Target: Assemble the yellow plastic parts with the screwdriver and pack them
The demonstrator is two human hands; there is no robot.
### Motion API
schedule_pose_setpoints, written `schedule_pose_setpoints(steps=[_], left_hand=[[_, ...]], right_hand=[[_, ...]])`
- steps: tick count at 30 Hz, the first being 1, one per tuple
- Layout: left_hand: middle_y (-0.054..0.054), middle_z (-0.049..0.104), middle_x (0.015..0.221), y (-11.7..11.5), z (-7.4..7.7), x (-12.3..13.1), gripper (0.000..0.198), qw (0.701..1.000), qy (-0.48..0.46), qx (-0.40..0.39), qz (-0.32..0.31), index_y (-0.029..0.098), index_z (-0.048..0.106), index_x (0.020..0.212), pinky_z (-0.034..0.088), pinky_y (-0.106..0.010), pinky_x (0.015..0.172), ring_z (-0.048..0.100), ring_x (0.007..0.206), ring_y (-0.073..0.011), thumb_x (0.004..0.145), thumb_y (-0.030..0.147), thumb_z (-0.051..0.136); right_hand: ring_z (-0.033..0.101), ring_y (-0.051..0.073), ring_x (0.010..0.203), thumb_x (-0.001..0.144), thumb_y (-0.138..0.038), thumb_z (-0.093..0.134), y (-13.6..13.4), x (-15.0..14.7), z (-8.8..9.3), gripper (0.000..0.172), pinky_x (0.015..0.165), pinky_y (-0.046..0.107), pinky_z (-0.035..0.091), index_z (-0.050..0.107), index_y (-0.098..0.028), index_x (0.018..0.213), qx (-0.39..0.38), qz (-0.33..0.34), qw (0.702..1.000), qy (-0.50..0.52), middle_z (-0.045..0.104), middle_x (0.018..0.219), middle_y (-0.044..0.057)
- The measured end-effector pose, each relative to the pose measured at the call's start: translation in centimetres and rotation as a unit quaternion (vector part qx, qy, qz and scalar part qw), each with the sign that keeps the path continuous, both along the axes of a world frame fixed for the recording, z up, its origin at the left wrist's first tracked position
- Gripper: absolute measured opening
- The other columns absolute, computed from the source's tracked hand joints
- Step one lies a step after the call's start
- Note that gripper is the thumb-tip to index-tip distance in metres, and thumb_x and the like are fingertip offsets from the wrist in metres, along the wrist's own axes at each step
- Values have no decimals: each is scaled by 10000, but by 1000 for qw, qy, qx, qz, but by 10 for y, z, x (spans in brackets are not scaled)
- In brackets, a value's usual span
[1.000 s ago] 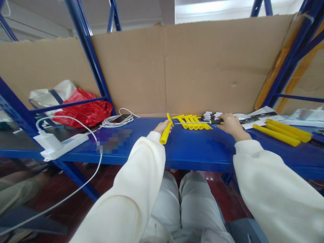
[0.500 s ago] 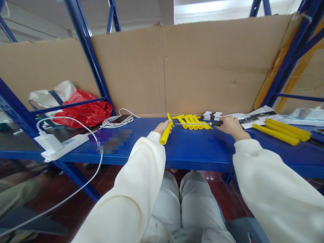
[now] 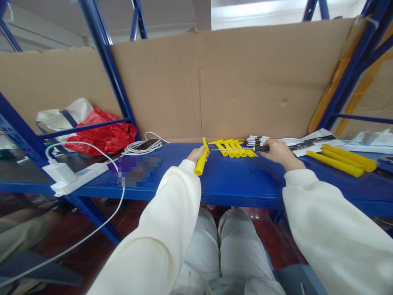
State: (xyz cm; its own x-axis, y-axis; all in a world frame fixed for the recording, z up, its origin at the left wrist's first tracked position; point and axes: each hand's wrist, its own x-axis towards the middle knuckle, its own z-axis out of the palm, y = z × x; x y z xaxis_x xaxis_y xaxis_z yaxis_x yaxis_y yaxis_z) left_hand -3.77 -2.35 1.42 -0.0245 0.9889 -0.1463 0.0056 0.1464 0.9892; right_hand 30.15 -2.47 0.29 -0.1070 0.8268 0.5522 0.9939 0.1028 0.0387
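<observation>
My left hand (image 3: 194, 155) is closed around a yellow plastic piece with a tube-like handle (image 3: 201, 162), held upright at a tilt over the blue table. In my right hand (image 3: 280, 152) is a screwdriver (image 3: 260, 148) with a black handle and a long thin metal shaft. The shaft lies level and points left, its tip at the upper part of the yellow piece; whether it sits inside a screw is too small to tell. Behind the shaft, several similar yellow pieces (image 3: 235, 149) lie in a row on the table.
Yellow tubes (image 3: 340, 159) lie at the right beside white-and-black packaging (image 3: 316, 141). Small white-and-black packets (image 3: 257, 140) stand at the back. To the left are a coiled white cable (image 3: 143, 146), a power strip (image 3: 80, 179) and a red plastic bag (image 3: 102, 132). A cardboard wall (image 3: 245, 82) closes the back.
The screwdriver and my right hand have shifted very slightly to the left. My left hand keeps the yellow piece in nearly the same place.
</observation>
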Motion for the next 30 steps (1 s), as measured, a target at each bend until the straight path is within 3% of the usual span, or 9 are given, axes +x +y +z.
schedule_pose_setpoints(steps=[4, 11, 18, 24, 30], left_hand=[[22, 553, 488, 2, 0, -2, 253, 1000, -3, 10, 1, 129, 678, 925, 399, -208, 416, 486, 363, -114, 1053, 239, 489], [18, 580, 513, 9, -5, -4, 247, 1000, -7, 30, 2, 138, 695, 963, 426, -208, 429, 512, 375, -116, 1001, 374, 633], [26, 565, 506, 8, -4, -3, 224, 1000, -10, 29, -2, 137, 679, 944, 413, -209, 416, 492, 359, -111, 1020, 328, 590], [21, 575, 520, 15, -10, -4, 269, 999, -8, 42, 11, 143, 684, 977, 450, -222, 435, 512, 380, -123, 991, 407, 636], [22, 579, 524, 15, -9, -4, 271, 999, -8, 38, 8, 146, 687, 1001, 442, -214, 424, 515, 381, -121, 996, 411, 630]], right_hand=[[675, 396, 1130, 816, -286, 637, 4, 1, -3, 365, 913, 459, 509, 775, -143, 1122, 27, 13, 1000, 1, 765, 1182, 209], [650, 387, 1125, 782, -258, 678, 5, 2, -6, 269, 904, 465, 499, 741, -189, 1034, 44, 6, 999, 6, 741, 1133, 178], [690, 367, 957, 843, -405, 689, 4, 3, -5, 399, 816, 434, 501, 651, -173, 1165, 31, -36, 998, 47, 758, 1055, 196], [680, 392, 1115, 821, -322, 651, 7, 3, -5, 383, 941, 476, 520, 746, -176, 1163, 12, 13, 1000, 26, 770, 1168, 193], [636, 405, 1154, 802, -307, 632, 5, 1, -3, 438, 981, 496, 496, 764, -126, 1179, 17, 15, 999, 25, 736, 1197, 218]])
